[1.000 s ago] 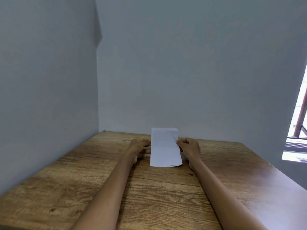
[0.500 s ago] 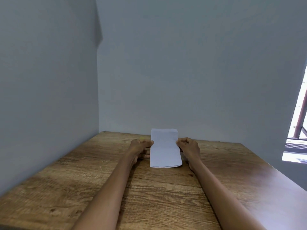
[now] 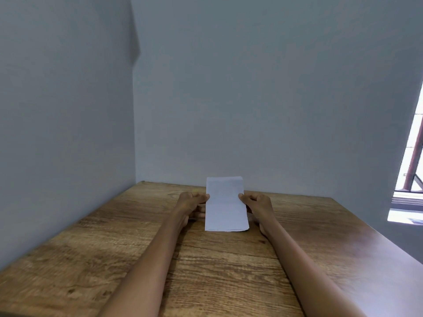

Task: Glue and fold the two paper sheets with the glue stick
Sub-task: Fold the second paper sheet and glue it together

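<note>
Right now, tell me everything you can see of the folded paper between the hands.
The folded paper is a plain white, narrow rectangle, taller than wide, with a faint crease across its middle. Layered edges show at its near end, so it is several layers thick. It is held over the far part of the wooden table, its far end rising against the grey wall. The left hand pinches its left edge and the right hand its right edge. Whether its near edge touches the table I cannot tell.
</note>
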### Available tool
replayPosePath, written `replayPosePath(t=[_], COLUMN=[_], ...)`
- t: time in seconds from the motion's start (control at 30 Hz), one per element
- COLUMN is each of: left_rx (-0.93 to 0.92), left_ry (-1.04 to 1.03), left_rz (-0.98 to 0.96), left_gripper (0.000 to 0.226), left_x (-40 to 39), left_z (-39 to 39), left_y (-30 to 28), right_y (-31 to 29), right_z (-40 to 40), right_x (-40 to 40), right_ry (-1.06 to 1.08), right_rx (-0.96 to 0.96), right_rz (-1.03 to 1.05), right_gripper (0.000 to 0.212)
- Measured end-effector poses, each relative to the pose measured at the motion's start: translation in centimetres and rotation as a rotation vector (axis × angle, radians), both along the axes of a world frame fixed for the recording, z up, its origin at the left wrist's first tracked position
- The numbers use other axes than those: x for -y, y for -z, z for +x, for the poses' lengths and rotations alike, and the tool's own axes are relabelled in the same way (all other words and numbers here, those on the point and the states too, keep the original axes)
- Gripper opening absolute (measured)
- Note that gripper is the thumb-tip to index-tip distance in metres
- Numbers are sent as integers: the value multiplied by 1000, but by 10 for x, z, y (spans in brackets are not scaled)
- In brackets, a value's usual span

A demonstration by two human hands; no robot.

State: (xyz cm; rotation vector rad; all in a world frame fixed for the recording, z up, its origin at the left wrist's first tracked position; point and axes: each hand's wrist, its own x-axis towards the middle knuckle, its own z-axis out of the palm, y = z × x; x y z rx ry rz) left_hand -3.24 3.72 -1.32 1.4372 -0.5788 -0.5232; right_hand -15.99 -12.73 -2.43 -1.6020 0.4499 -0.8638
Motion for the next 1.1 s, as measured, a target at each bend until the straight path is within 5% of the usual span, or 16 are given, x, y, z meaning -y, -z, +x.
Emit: replayPosePath(t=[0.5, 0.8, 1.1], left_rx=[14, 239, 432], left_ry=[-258, -82, 61], left_rz=[-191, -66, -50], left_gripper=[12, 16, 15], left_x=[5, 14, 23], left_z=[-2, -8, -22], left_y=[-4, 0, 1], right_y=[-2, -3, -8], right_z=[-1, 0, 6], right_x=[-10, -6, -16], right_ry=[-205, -63, 109], right_rx=[-61, 32, 10], right_rz=[28, -22, -584], right_gripper=[20, 15, 10])
